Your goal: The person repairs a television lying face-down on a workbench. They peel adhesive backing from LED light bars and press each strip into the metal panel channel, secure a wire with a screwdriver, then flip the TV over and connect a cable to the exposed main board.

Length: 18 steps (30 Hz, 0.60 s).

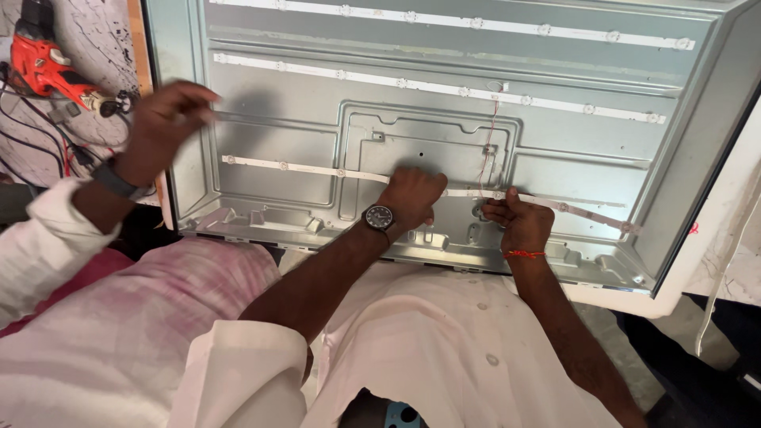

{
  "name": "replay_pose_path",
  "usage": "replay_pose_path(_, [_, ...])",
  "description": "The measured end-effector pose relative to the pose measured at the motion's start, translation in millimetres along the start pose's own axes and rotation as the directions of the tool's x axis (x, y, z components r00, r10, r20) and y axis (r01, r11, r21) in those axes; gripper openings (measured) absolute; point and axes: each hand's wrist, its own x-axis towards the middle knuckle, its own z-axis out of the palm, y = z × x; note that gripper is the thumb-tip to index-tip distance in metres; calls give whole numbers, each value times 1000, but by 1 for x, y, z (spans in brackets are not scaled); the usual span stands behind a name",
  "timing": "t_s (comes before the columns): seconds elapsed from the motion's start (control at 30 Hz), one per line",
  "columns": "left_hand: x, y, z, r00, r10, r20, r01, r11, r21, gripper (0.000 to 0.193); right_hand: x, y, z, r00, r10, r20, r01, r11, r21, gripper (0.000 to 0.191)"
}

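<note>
Fingers of left hand [414, 194] flat on LED strip [305, 167], right hand [515, 222] pinching it

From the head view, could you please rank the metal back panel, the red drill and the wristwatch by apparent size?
1. Metal back panel, by far the largest.
2. Red drill, partly cut off by the frame edge.
3. Wristwatch, smallest.

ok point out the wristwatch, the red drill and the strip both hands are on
wristwatch [379, 216], head view, on its dark dial
red drill [43, 62], head view, on its red body
lowest light strip [305, 168], head view, on a bare stretch left of the hands
</note>
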Motion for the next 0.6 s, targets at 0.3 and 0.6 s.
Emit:
replay_pose_path(0.3, [-33,-25,-5,890,172,-422,-175,984,31,58,4,3,-4,1000,-11,15,10,1000,24,29])
replay_pose_path(0.6, [-30,-34,8,1000,-1,4,0,999,54,38,-3,11,2,999,-39,24,40,999,-27,28])
